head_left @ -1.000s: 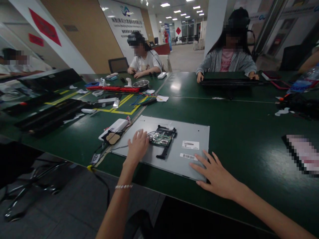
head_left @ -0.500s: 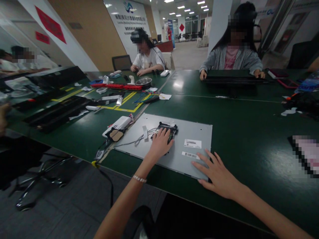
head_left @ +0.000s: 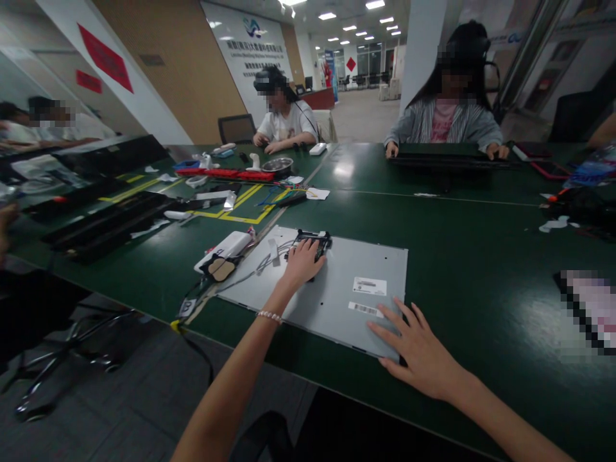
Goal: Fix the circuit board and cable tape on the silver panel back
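A thin grey metal-backed panel lies flat on the green table before me, with two white labels near its right side. On its far part sits a circuit board in a black frame, joined to grey cables. My left hand is over this board, fingers across it and thumb at its right edge, hiding much of it. At the panel's near right corner, my right hand is open with fingers spread, fingertips on or just over the edge; contact is hard to tell.
Left of the panel lie a white device and a black cable hanging over the table edge. Black strips, a red bar and a metal bowl are farther off. Across the table, a person holds a black panel.
The circuit board and my left hand have slid away from me and slightly left across the panel, baring a hole in the metal. My right hand stays at the corner.
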The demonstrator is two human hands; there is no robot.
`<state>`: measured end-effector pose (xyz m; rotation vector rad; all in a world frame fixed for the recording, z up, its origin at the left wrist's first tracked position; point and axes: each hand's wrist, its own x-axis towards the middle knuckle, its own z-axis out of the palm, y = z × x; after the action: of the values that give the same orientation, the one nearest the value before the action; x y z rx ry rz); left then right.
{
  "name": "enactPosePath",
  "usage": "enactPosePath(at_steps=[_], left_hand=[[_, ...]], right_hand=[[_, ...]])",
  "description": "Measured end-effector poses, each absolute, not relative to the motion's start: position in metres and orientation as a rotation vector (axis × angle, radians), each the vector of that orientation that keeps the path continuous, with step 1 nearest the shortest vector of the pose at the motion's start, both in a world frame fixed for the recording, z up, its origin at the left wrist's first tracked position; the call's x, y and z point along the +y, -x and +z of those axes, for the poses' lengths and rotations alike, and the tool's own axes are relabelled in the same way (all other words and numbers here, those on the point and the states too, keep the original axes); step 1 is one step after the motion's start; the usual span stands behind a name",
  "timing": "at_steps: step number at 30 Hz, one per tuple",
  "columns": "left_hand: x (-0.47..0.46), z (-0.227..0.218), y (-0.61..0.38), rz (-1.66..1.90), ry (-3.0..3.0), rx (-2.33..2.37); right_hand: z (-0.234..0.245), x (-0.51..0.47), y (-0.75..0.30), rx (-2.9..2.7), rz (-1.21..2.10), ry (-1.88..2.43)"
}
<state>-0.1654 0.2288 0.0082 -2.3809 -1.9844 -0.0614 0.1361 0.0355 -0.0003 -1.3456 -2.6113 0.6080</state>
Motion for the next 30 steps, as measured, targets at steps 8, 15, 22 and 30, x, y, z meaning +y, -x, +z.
enactPosePath(at_steps=[8,15,22,30], left_hand=[[0.241,0.012,0.17,-0.058,2.39,-2.003],[0.236,0.023,0.18,-0.126,2.366,-2.01],[0.23,0.039,0.247,-0.212,2.121,-2.048],[0.23,0.037,0.263,0.016,2.119,-2.147]], right_hand=[[-0.002,0.038,-0.135,-2.616,0.61,1.339],[0.0,0.038,-0.136,-2.612,0.63,1.342],[0.0,0.037,-0.136,-2.613,0.646,1.345],[0.003,0.037,-0.136,-2.611,0.643,1.356]])
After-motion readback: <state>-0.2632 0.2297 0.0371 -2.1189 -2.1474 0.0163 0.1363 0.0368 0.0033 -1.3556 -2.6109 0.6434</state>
